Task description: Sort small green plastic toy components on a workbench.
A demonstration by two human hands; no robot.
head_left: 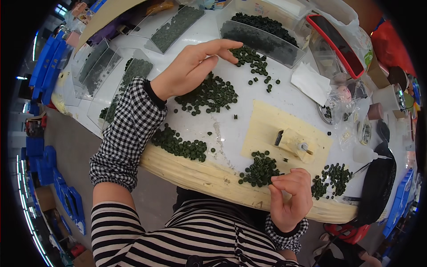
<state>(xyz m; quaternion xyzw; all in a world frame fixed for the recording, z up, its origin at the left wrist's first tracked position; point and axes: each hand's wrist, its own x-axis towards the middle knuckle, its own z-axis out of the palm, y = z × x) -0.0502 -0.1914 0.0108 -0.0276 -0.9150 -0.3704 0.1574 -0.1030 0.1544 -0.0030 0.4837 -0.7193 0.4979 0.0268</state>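
My left hand point(189, 69) reaches over the table, its fingers stretched toward a loose pile of small dark green round pieces point(250, 60). Its fingertips are at that pile's left edge, and nothing shows in its grasp. Below its wrist lies a larger pile of the same pieces point(211, 95). My right hand point(291, 198) is at the table's near edge with thumb and forefinger pinched together; whatever is between them is too small to tell. Just left of those fingertips is another pile of the green pieces point(259, 171). A small block-like fixture with a metal pin point(296, 144) stands beyond it.
A yellow sheet point(258, 129) lies under the fixture. Clear bins point(262, 42) of dark pieces line the back and left. A red-framed phone point(336, 46), white tissue point(310, 83) and black pouch point(378, 191) are at the right. More green piles point(180, 144) sit along the padded front edge point(191, 171).
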